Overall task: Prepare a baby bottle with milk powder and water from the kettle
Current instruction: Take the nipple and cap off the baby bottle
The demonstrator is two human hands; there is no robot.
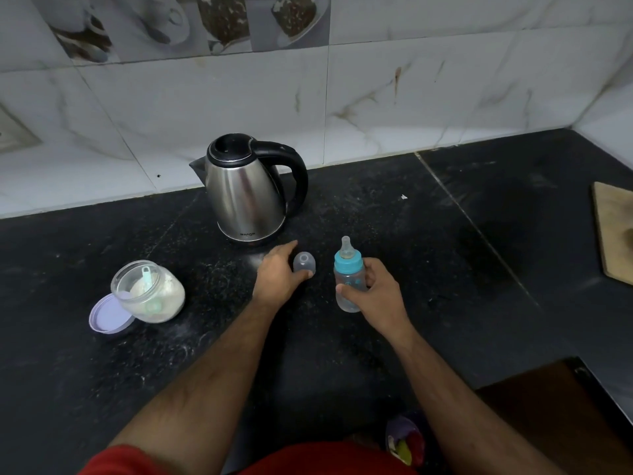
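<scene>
A clear baby bottle with a blue collar and a teat stands on the black counter, and my right hand grips its body. Just left of it sits the bottle's clear dome cap, with the fingers of my left hand closed around its side. A steel kettle with a black handle and lid stands behind both hands. At the left an open glass jar holds white milk powder and a pale green scoop.
The jar's lilac lid lies flat against the jar's left side. A wooden board rests at the counter's right edge. A tiled wall rises behind the kettle. The counter has a cut-out corner at the near right.
</scene>
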